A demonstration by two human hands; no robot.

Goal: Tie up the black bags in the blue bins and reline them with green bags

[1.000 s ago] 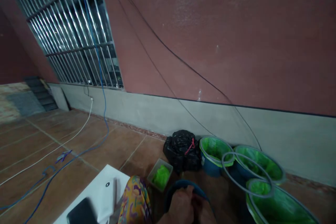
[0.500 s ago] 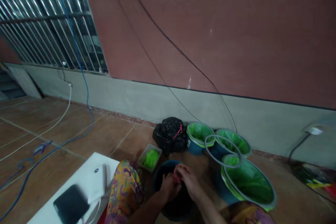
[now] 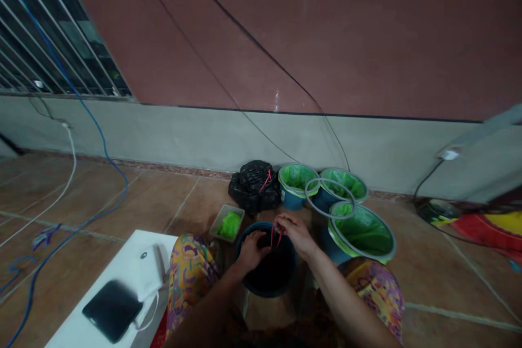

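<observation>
A dark round pot [image 3: 244, 280] lined with black plastic stands on the floor between my knees. My left hand [image 3: 249, 250] rests on the black plastic inside the pot's left rim. My right hand [image 3: 294, 232] is above the pot, fingers pinched on a thin red string [image 3: 273, 236] that hangs down into it. Whether the left hand grips the plastic is not clear.
Three pots lined with green plastic [image 3: 362, 234] stand to the right near the wall, with a grey ring [image 3: 329, 198] lying over them. A tied black bag [image 3: 253, 186] and a small tray of green material [image 3: 227, 223] sit behind. A white stool [image 3: 122, 288] holds a dark phone [image 3: 111, 310]. Cables trail across the floor at the left.
The view has dropped and turned right, bringing my arms and the pot fully into sight. My right hand has lifted the red string clear above the pot.
</observation>
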